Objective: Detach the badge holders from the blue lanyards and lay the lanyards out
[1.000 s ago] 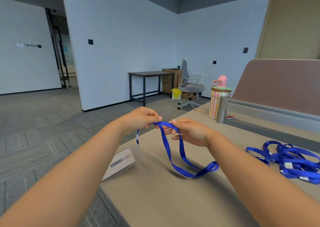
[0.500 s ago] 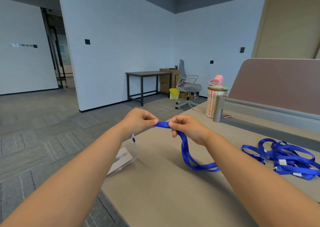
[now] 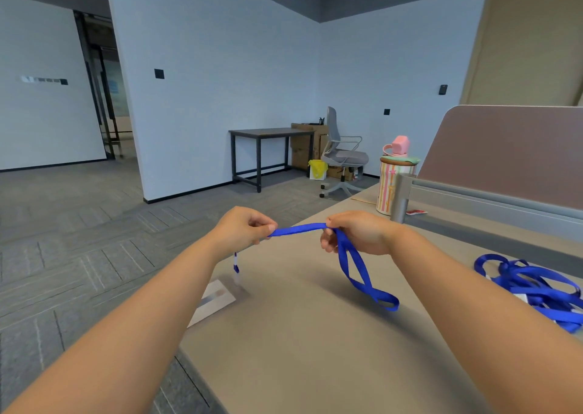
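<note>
Lanyard: a blue lanyard (image 3: 296,229) runs taut between both hands at the frame's centre. Its loop hangs from the right hand, and the far bend rests on the desk (image 3: 299,357).
Left hand: the left hand (image 3: 243,229) pinches the strap near one end with thumb and fingers. The short clip end (image 3: 236,264) dangles below it.
Right hand: the right hand (image 3: 356,234) pinches the strap between thumb and forefinger, the other fingers curled.
Badge holder: the badge holder (image 3: 214,303) lies at the desk's left edge, just under the clip end. Whether they are joined is too blurred to tell.
Lanyard pile: a tangled blue pile (image 3: 536,287) lies on the desk at the right edge, well apart from the hands.
Behind: a striped canister (image 3: 389,186) with a pink cup (image 3: 398,145) on top stands beside the grey partition (image 3: 504,161).
</note>
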Tool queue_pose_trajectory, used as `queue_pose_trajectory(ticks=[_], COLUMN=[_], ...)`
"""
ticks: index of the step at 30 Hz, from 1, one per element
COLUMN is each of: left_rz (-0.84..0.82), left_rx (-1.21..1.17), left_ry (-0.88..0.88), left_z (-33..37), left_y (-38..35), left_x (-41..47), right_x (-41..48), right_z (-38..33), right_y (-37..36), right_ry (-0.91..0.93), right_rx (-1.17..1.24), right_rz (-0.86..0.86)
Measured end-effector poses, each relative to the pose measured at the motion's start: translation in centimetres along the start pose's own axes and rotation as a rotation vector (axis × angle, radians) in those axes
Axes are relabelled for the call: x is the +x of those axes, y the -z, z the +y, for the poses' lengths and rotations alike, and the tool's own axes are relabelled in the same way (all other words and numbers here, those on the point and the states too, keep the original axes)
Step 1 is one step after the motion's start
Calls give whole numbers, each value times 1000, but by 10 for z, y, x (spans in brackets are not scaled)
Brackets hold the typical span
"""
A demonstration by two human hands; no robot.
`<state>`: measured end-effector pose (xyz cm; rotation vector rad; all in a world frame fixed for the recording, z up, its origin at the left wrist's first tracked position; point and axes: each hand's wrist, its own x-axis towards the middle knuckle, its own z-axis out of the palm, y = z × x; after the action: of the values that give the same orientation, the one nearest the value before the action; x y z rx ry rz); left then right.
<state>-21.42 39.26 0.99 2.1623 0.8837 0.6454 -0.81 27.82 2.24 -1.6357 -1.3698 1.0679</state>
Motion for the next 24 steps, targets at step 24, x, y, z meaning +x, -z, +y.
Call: queue_pose_trajectory(ticks=[24], left_rz=[-393], left_rx=[-81], left_ry=[-194], left_z=[68], left_y=[-93], left_x=[68], right_x=[-24], right_z=[29], right_y=[83], right_ry=[25], right_rx=[-291], right_rz=[138])
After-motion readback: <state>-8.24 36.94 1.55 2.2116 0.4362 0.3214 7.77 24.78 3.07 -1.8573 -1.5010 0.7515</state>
